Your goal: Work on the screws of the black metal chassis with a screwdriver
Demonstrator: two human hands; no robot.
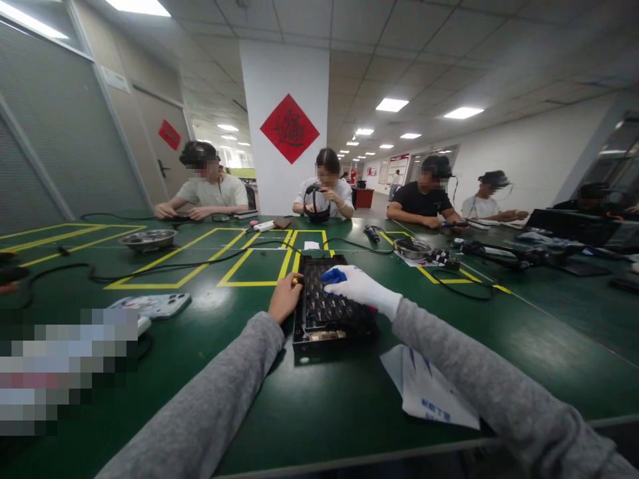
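A black open case (pixel 301 332) with rows of small dark parts in a tray lies on the green table in front of me. My left hand (pixel 285 298), bare, holds the case's left side, with its fingers curled over the rim. Above the tray is my right hand (pixel 355 286), in a white glove with blue fingertips. Its thumb and fingers are drawn together, and whatever is between them is too small or hidden to name. At the near end of the case a pale metallic strip (pixel 327 336) shows.
A white printed plastic bag (pixel 434 396) lies beneath my right forearm. To the left is a phone (pixel 152 305). Metal bowls (pixel 148 240) stand left and right, and a black cable (pixel 200 269) crosses the table. Several people sit opposite; one handles a black headset (pixel 316 211).
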